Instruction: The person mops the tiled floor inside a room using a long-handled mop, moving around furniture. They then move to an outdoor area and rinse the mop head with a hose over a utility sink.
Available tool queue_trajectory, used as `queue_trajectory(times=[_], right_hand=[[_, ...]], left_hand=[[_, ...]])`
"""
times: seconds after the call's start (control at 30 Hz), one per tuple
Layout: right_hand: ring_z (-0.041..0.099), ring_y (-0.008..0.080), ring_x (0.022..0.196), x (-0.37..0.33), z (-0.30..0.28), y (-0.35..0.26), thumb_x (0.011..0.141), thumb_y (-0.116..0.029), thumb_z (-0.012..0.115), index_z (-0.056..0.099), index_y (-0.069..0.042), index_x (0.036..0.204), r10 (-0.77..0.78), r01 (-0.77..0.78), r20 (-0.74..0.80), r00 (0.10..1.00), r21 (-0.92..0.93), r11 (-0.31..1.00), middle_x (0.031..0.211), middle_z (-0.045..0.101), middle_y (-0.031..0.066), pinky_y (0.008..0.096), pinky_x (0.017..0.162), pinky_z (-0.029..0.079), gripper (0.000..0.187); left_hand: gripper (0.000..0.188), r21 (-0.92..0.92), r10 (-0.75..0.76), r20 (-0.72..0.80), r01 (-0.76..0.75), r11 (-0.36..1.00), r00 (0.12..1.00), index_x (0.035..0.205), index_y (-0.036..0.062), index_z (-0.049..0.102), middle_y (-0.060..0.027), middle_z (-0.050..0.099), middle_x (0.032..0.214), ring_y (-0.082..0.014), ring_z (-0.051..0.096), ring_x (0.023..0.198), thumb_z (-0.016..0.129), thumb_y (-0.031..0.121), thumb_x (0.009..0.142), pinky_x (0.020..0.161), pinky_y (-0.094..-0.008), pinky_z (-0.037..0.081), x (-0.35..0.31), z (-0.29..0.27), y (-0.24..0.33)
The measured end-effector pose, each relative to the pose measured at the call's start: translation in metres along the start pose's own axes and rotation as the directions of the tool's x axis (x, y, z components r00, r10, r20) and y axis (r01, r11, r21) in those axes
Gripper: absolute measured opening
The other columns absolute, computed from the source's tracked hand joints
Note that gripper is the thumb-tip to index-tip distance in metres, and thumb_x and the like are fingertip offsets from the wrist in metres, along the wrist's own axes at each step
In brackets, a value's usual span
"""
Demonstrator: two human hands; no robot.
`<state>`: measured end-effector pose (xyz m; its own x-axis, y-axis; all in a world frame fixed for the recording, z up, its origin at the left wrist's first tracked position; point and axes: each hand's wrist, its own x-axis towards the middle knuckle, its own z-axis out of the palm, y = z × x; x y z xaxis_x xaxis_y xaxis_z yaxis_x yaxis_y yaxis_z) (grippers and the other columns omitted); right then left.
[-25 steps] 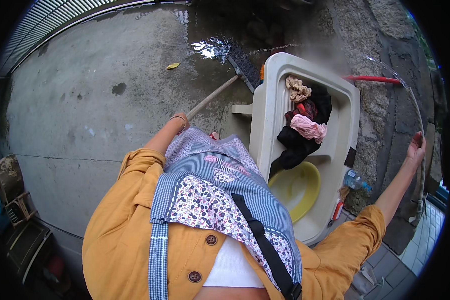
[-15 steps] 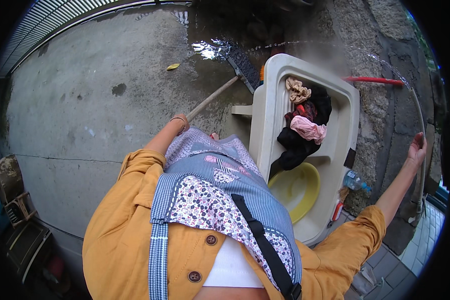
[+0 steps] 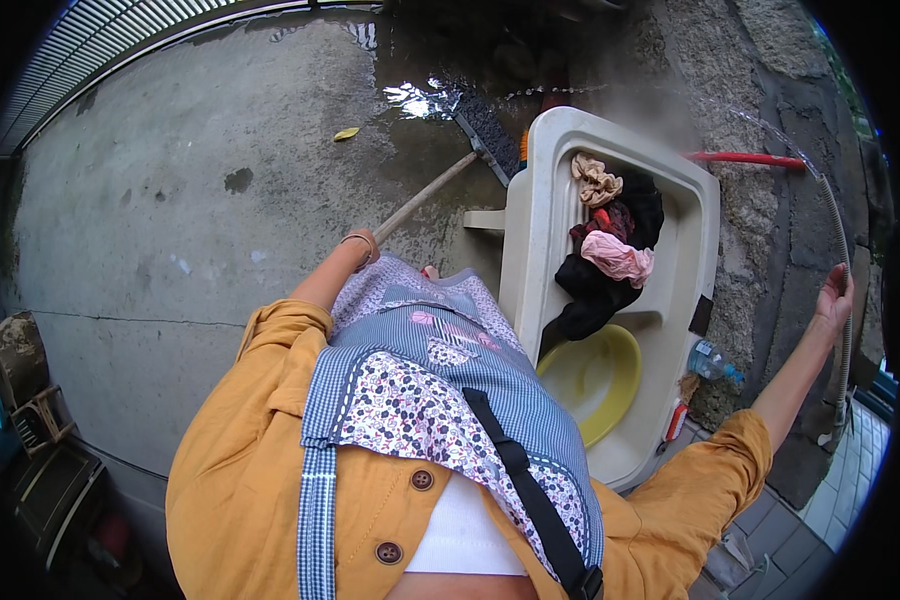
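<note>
My left hand is closed round the wooden handle of a push broom. Its wide dark head, edged with a grey bar, rests on the wet concrete beside the sink. Out at the far right, my right hand grips a grey ribbed hose; its fingers are partly hidden. Water arcs from the hose's upper end toward the far left. Between my arms stands a cream laundry sink holding a pink cloth, a beige cloth, dark clothes and a yellow basin.
Wet concrete floor spreads to the left, with a yellow leaf on it. A rough stone ledge runs right of the sink, bearing a clear plastic bottle and a red pole. Clutter stands at the left edge.
The water stream from the hose has shifted and looks shorter and fainter. Both hands, the broom and the sink's contents stay where they were.
</note>
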<state>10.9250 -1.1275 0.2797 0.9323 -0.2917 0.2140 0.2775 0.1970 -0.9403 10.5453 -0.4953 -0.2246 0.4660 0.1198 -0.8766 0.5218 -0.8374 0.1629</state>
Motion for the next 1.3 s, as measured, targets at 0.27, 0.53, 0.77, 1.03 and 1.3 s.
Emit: queue_trajectory(times=[0.27, 0.53, 0.77, 1.03, 1.3], right_hand=[[0.057, 0.0253, 0.075, 0.001, 0.0, -0.004, 0.074, 0.003, 0.049, 0.052, 0.011, 0.083, 0.007, -0.007, 0.026, 1.0, 0.012, 1.0, 0.08, 0.056, 0.019, 0.0308, 0.072, 0.049, 0.013], [0.057, 0.0252, 0.075, 0.004, 0.002, -0.007, 0.074, 0.003, 0.049, 0.052, 0.011, 0.084, 0.004, -0.006, 0.044, 0.999, 0.05, 0.999, 0.081, 0.056, 0.0188, 0.0311, 0.073, 0.049, 0.013], [0.057, 0.0253, 0.075, 0.009, 0.0, -0.011, 0.074, 0.003, 0.049, 0.052, 0.011, 0.084, 0.019, -0.022, 0.053, 0.998, 0.066, 0.998, 0.08, 0.056, 0.0186, 0.031, 0.073, 0.048, 0.013], [0.056, 0.0254, 0.077, 0.006, 0.005, -0.011, 0.073, 0.004, 0.049, 0.052, 0.011, 0.084, -0.018, 0.015, 0.046, 0.999, 0.065, 0.998, 0.082, 0.056, 0.0189, 0.0311, 0.074, 0.048, 0.013], [0.057, 0.0257, 0.077, 0.014, -0.003, -0.01, 0.073, 0.004, 0.049, 0.052, 0.011, 0.084, -0.027, 0.026, 0.029, 0.999, 0.048, 0.998, 0.082, 0.056, 0.0188, 0.0312, 0.074, 0.048, 0.013]], left_hand=[[0.062, -0.005, -0.002, 0.0, 0.002, 1.0, 1.0, 0.051, -0.0027, 0.058, -0.0108, 0.057, 0.05, -0.0205, 0.057, 0.046, 0.051, 0.056, 0.069, 0.052, -0.031, 0.049, 0.001, 0.001, -0.001], [0.061, 0.053, 0.022, 0.03, -0.023, 0.998, 0.999, 0.051, -0.0024, 0.059, -0.0105, 0.057, 0.051, -0.0205, 0.058, 0.048, 0.052, 0.055, 0.069, 0.053, -0.0314, 0.048, 0.007, 0.004, -0.003], [0.055, 0.039, -0.016, 0.068, 0.013, 0.999, 0.998, 0.053, -0.0027, 0.059, -0.0108, 0.058, 0.053, -0.0205, 0.058, 0.048, 0.054, 0.049, 0.071, 0.052, -0.0318, 0.048, 0.014, 0.008, -0.005], [0.02, -0.001, -0.016, 0.077, 0.017, 1.0, 0.997, 0.065, -0.0041, 0.061, -0.0155, 0.06, 0.067, -0.0218, 0.06, 0.063, 0.056, 0.015, 0.066, 0.059, -0.032, 0.048, -0.004, -0.004, 0.0], [0.015, 0.016, -0.041, 0.101, 0.04, 0.999, 0.994, 0.074, -0.0041, 0.062, -0.0176, 0.061, 0.074, -0.0224, 0.061, 0.071, 0.054, 0.004, 0.064, 0.064, -0.0321, 0.049, -0.005, -0.005, 0.003]])
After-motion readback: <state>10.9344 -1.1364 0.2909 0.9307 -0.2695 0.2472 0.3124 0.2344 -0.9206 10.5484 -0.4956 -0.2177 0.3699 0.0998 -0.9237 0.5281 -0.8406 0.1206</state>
